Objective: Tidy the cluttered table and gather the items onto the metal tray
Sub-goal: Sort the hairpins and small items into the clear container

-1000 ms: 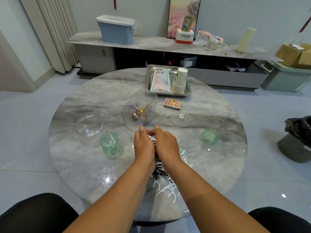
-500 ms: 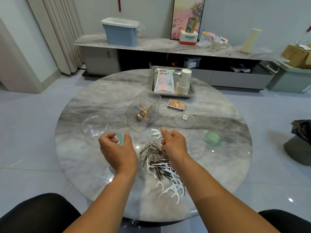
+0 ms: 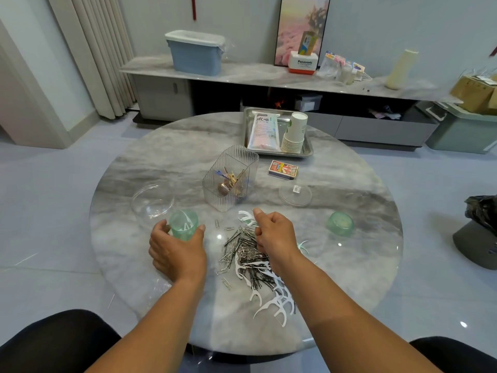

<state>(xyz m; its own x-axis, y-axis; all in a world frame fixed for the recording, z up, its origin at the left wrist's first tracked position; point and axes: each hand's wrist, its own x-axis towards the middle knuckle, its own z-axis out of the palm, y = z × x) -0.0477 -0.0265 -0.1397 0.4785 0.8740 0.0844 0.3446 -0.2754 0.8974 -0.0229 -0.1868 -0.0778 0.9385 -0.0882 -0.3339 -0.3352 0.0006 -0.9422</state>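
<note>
Steel tray [image 3: 309,150] at table's far edge holds only a packet & cups, while left hand [image 3: 176,251] cups green jar [image 3: 184,224], right hand [image 3: 274,235] pinches, apparently, floss picks [image 3: 246,217]; most clutter remains.

Tabletop [image 3: 349,265]: grey veined marble look, polished, glossy, with bright light reflections. Tray [image 3: 308,151]: bare metal, shiny. Cups [image 3: 294,134]: stacked paper, matt white. Packet [image 3: 263,133]: glossy plastic film. Basket [image 3: 231,179]: clear ribbed plastic. Bowl [image 3: 152,201]: clear smooth plastic. Lid [image 3: 295,194]: clear plastic with a small paper label. Green cup [image 3: 184,224]: translucent plastic, held by the left hand [image 3: 177,251]. Green cap [image 3: 340,224]: translucent plastic. Clips [image 3: 242,249]: thin wire metal, some silvery, some dark. Floss picks [image 3: 271,305]: white matt plastic. Box [image 3: 283,169]: printed card.
</note>
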